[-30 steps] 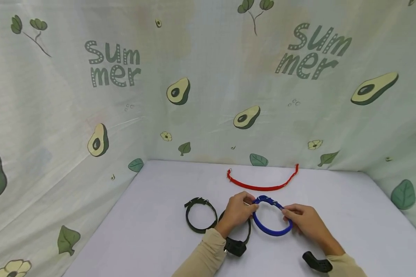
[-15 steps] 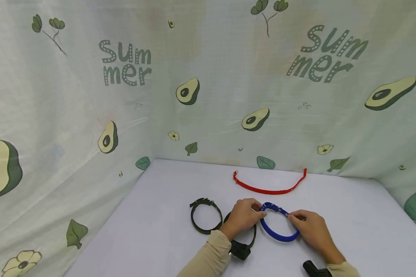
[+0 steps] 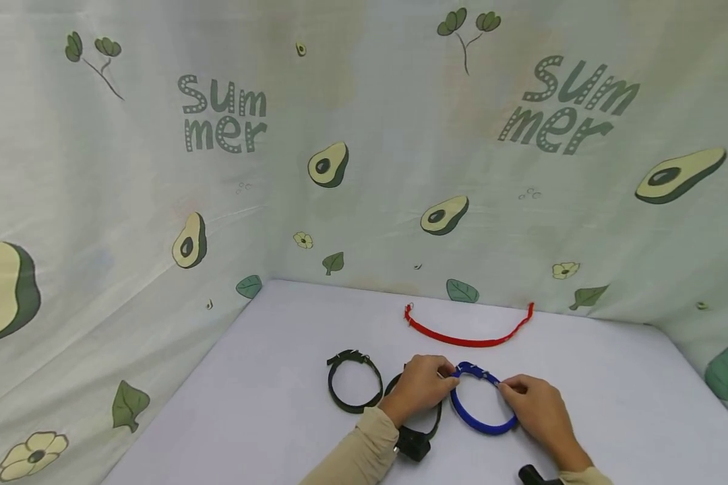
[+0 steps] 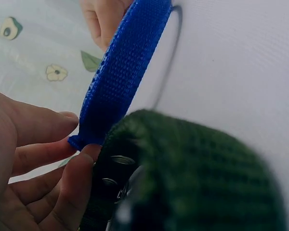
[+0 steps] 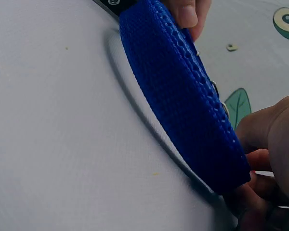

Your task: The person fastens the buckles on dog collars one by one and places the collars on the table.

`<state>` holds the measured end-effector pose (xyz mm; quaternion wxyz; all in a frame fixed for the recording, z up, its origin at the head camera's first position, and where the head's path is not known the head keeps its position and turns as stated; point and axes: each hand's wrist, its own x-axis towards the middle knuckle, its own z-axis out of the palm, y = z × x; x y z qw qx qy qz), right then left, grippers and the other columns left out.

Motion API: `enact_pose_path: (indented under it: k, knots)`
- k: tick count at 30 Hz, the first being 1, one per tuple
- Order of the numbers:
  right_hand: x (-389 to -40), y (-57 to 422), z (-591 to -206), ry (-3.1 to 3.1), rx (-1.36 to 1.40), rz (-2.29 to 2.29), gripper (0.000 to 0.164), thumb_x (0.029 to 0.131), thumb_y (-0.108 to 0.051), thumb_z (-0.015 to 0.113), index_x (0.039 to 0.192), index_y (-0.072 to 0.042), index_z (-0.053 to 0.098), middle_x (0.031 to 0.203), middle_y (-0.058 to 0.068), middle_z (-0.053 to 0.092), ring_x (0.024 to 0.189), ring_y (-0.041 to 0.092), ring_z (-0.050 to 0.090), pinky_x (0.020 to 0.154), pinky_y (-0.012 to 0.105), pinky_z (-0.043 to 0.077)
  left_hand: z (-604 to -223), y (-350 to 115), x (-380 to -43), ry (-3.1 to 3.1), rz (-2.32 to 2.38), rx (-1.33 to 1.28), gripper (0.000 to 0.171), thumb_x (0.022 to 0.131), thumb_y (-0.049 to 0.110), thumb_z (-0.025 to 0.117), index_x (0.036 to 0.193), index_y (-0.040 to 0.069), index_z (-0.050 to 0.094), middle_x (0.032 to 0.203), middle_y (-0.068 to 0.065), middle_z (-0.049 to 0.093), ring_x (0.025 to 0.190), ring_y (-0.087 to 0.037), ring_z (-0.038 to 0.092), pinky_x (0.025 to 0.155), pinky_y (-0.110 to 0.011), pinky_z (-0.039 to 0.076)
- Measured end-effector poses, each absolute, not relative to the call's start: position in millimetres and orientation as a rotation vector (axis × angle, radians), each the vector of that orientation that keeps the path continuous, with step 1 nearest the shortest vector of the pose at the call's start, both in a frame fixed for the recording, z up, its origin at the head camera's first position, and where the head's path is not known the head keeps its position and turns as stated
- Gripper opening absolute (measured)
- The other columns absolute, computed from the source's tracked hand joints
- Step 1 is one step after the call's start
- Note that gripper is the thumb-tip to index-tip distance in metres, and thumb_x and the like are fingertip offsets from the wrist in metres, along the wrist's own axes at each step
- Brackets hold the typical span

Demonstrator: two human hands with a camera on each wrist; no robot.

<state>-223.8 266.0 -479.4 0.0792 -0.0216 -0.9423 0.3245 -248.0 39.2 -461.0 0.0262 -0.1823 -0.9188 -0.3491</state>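
A blue webbing collar, fastened into a ring, stands between both hands, close over the table. My left hand pinches its upper left side near the buckle; the thumb and fingers are at the strap's edge in the left wrist view. On the other side my right hand grips the collar at its upper right, where eyelets show. The right wrist view has the blue band running down to the right fingers. Partly hidden by my left hand and wrist lies a dark green collar, large in the left wrist view.
Another dark green collar, also closed into a ring, lies to the left. A red collar is stretched in an open curve farther back. Printed cloth hangs behind the white table. Each wrist carries a black camera.
The head view has shifted, so everything sits slightly differently in frame. Both hands keep hold of the blue collar; the right fingers, earlier partly inside the ring, are now more behind it.
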Motion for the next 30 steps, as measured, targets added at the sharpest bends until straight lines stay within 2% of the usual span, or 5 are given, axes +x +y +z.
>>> enact_pose_path:
  k: [6, 12, 20, 23, 30]
  knots:
    - [-227, 262, -482, -2.842, -0.133, 1.001, 0.022, 0.090, -0.026, 0.069, 0.093, -0.006, 0.077, 0.086, 0.002, 0.072, 0.077, 0.018, 0.059, 0.066, 0.035, 0.044, -463, 33, -244, -2.816, -1.098, -0.559, 0.008, 0.091, 0.025, 0.075, 0.089, 0.020, 0.080, 0.080, 0.019, 0.066, 0.074, 0.003, 0.054, 0.075, -0.026, 0.048]
    - [-233, 263, -478, -2.833, -0.096, 1.067, 0.031, 0.095, -0.034, 0.065, 0.098, -0.006, 0.076, 0.090, 0.003, 0.071, 0.082, 0.018, 0.059, 0.070, 0.035, 0.045, -463, 26, -249, -2.682, -1.253, -0.543, 0.011, 0.095, 0.019, 0.069, 0.094, 0.014, 0.079, 0.078, 0.016, 0.065, 0.068, 0.002, 0.055, 0.065, -0.021, 0.048]
    - [-243, 280, -468, -2.821, -0.193, 1.311, 0.045, 0.101, -0.042, 0.056, 0.101, 0.000, 0.071, 0.078, 0.003, 0.066, 0.071, 0.017, 0.058, 0.058, 0.032, 0.046, -452, 19, -262, -2.656, -1.103, -0.500, 0.012, 0.096, 0.024, 0.068, 0.094, 0.018, 0.078, 0.078, 0.016, 0.066, 0.070, 0.001, 0.056, 0.064, -0.022, 0.048]
    - [-250, 290, -469, -2.811, -0.231, 1.363, 0.045, 0.102, -0.040, 0.054, 0.107, 0.002, 0.069, 0.080, 0.004, 0.067, 0.071, 0.017, 0.059, 0.057, 0.031, 0.048, -448, 18, -267, -2.711, -1.012, -0.489, 0.012, 0.096, 0.025, 0.068, 0.094, 0.019, 0.078, 0.079, 0.016, 0.066, 0.071, 0.001, 0.056, 0.064, -0.023, 0.047]
    - [-269, 311, -471, -2.709, -0.294, 1.478, 0.049, 0.103, -0.034, 0.050, 0.136, 0.002, 0.054, 0.090, 0.010, 0.068, 0.071, 0.017, 0.063, 0.055, 0.031, 0.052, -443, 24, -286, -2.796, -0.867, -0.550, 0.016, 0.097, 0.028, 0.066, 0.097, 0.018, 0.079, 0.079, 0.014, 0.066, 0.066, -0.002, 0.055, 0.057, -0.022, 0.044]
